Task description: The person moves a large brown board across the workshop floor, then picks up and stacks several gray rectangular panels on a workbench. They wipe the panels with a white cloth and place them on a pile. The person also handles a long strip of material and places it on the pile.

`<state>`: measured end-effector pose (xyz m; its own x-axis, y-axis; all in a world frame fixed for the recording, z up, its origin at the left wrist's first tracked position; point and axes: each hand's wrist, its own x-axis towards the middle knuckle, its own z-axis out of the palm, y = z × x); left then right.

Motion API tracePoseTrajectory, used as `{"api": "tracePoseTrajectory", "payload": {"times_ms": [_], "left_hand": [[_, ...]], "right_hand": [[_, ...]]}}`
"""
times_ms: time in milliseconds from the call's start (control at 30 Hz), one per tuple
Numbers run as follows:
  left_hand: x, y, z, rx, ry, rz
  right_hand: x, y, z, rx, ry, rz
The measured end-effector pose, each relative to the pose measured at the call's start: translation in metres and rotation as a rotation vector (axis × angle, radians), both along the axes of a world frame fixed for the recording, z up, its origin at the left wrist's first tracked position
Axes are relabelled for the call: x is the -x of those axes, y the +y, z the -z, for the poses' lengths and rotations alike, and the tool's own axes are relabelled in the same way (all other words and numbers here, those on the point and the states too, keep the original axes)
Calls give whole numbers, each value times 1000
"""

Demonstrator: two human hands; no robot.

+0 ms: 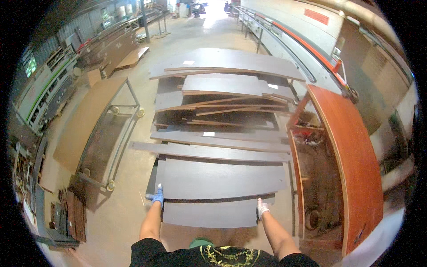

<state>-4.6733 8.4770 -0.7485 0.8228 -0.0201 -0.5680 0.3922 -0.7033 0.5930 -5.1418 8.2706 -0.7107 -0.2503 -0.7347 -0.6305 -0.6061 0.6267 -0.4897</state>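
Head view, looking down from above the shoulders: I see my two bare forearms reaching forward to one dark grey rectangular laminated board (pixel 209 214), the nearest panel of a long stack. My left hand (pixel 158 196), in a blue glove, is wrapped over the board's left end, fingers closed on its edge. My right hand (pixel 262 207), in a white glove, grips the board's right end the same way. The board lies flat along the near end of the stack, just under a second, wider dark grey panel (pixel 220 179).

Beyond it I count roughly eight more dark grey panels (pixel 231 84) piled unevenly toward the stack's far end, some skewed, with thin wooden strips (pixel 222 104) between them. Three small white rectangular labels show: one on the far panel (pixel 188 62), one at the right edge of a middle panel (pixel 272 86), one on a panel at mid-stack (pixel 208 133).

At the stack's right edge stands one tall reddish-brown wooden panel (pixel 356 164), leaning on an open-sided cart; what the cart holds is too dim to tell. Left of the stack, one metal-framed trolley (pixel 113 142) carries a tan sheet (pixel 84 120). One red rectangular sign (pixel 316 16) hangs on the far right wall.
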Motion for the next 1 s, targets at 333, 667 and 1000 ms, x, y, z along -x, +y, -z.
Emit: {"api": "tracePoseTrajectory", "payload": {"times_ms": [333,667,1000], "left_hand": [[-11,13,11,-59,65,31],[-39,11,56,371,-240,-125],[52,6,-40,-48,-394,-230]], "right_hand": [[13,-8,94,78,-15,157],[-5,3,10,146,42,61],[16,-17,5,-42,18,42]]}}
